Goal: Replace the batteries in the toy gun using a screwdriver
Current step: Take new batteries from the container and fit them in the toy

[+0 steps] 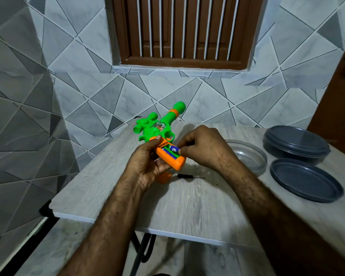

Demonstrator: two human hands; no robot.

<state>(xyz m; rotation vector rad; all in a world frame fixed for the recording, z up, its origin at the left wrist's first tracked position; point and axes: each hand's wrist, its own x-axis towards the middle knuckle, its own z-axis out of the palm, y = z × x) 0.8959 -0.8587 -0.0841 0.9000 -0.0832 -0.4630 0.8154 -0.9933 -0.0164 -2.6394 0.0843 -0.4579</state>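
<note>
A green and orange toy gun [157,128] is held above the table, barrel pointing away toward the wall. My left hand [147,162] grips its orange handle from the left, with the open battery compartment facing up. My right hand [203,148] pinches a blue battery [174,149] at the compartment's right edge; part of the battery sits inside. A small black-handled screwdriver [184,176] lies on the table just below the handle. An orange piece [163,178] lies under my left hand, partly hidden.
The light wood-grain table [187,206] ends at a front edge close to me and a left edge by the tiled wall. On its right side stand a clear round container [247,156], a grey lidded bowl [295,144] and a loose grey lid [305,180].
</note>
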